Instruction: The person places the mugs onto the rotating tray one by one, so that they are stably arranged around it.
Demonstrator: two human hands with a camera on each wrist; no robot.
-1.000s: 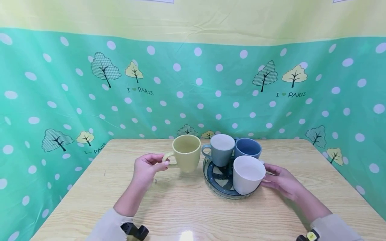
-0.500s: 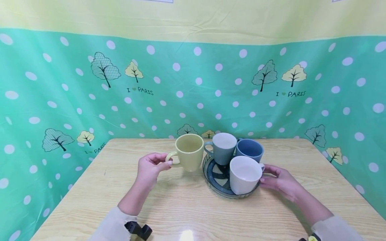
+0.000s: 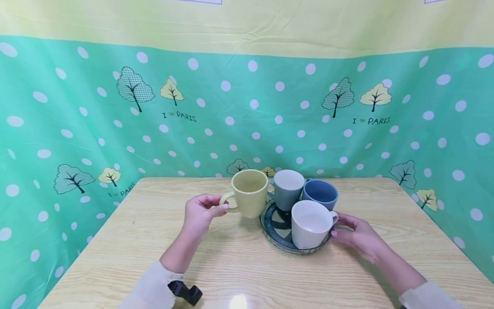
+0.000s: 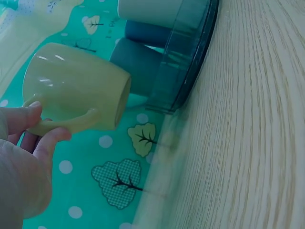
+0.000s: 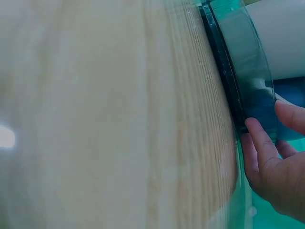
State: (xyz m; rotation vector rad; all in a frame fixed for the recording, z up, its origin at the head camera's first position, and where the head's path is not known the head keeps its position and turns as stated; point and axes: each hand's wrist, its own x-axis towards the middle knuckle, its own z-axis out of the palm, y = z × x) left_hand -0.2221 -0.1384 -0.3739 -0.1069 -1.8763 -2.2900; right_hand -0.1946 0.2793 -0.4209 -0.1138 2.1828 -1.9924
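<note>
My left hand pinches the handle of a yellow mug, held upright beside a round dark tray with a clear wall. In the left wrist view, the yellow mug shows thumb and fingers around its handle. My right hand holds the tray's right edge, beside the white mug's handle. Seen from the right wrist, fingertips press on the tray's wall, the thumb up near its rim. On the tray stand a white mug, a grey-blue mug and a blue mug.
The wooden table extends in front of the tray and to both sides. A green and yellow printed cloth hangs behind the table and along its sides.
My left hand has brought the yellow mug rightward, closer to the tray. The mugs on the tray have shifted round, the white one leftward and the two back ones rightward. My right hand has barely moved.
</note>
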